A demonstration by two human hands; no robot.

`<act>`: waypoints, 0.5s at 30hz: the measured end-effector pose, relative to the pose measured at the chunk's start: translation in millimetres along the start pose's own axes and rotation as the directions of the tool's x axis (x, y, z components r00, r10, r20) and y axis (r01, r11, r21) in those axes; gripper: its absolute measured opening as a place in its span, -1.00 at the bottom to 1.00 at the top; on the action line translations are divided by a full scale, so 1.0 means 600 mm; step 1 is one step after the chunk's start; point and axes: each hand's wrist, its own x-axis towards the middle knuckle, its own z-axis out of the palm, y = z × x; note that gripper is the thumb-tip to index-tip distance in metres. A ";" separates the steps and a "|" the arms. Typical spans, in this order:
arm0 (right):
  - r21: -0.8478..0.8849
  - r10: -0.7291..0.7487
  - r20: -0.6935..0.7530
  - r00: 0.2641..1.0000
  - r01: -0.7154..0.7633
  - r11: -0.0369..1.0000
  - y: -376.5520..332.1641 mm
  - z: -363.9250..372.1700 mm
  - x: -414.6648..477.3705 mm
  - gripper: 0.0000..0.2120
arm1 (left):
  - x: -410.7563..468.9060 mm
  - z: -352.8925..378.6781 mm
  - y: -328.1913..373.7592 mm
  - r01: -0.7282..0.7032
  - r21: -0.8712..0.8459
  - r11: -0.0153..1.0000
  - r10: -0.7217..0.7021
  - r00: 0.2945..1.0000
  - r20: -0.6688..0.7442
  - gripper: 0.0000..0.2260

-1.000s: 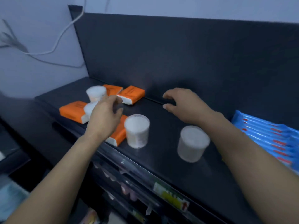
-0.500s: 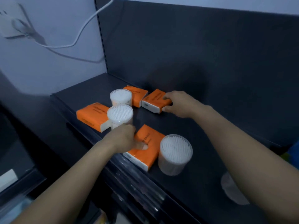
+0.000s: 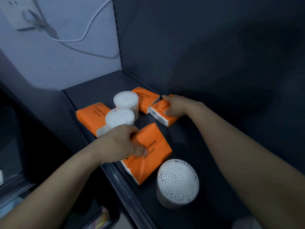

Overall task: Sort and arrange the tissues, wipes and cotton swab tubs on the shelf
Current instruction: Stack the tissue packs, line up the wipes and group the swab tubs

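Observation:
Several orange tissue packs and three clear cotton swab tubs lie scattered on a dark shelf [image 3: 189, 141]. My left hand [image 3: 122, 142] grips the near orange tissue pack [image 3: 153, 149] by its left edge, at the shelf's front. My right hand [image 3: 176, 104] is closed on the rear right tissue pack [image 3: 162, 115] by the back panel. Another pack [image 3: 145, 100] lies behind it and one [image 3: 90, 116] sits at the left. Swab tubs stand at the back [image 3: 126, 100], in the middle [image 3: 119, 118] and at the near right [image 3: 177, 180].
The shelf's dark back panel [image 3: 214, 47] rises right behind the packs. A wall socket [image 3: 24, 15] with a white cable [image 3: 85, 33] is on the wall at the left. The shelf's front rail [image 3: 122, 180] runs under my left arm. Lower shelves show below.
My view has shifted left and closer. The left hand has taken hold of the near tissue pack and tilted it up. The right hand has closed further over the rear right pack.

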 end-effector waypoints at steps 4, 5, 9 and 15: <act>-0.113 0.087 0.130 0.988 -0.073 0.991 -0.003 -0.023 -0.013 -0.16 | -0.014 -0.014 0.000 0.006 -0.006 1.000 -0.007 0.998 -0.062 -0.75; -0.160 0.101 0.152 0.983 -0.077 0.984 -0.004 -0.024 -0.017 -0.15 | -0.016 -0.018 0.000 0.005 -0.017 1.000 -0.006 0.998 -0.066 -0.75; -0.217 0.148 0.126 0.981 -0.118 0.969 0.000 -0.008 -0.035 -0.07 | -0.023 -0.026 0.005 -0.046 -0.083 0.995 0.037 0.994 -0.105 -0.76; 0.120 0.152 0.015 0.988 -0.153 0.981 0.014 0.026 -0.095 -0.21 | -0.040 -0.038 0.009 -0.197 -0.156 0.968 0.154 0.956 -0.251 -0.75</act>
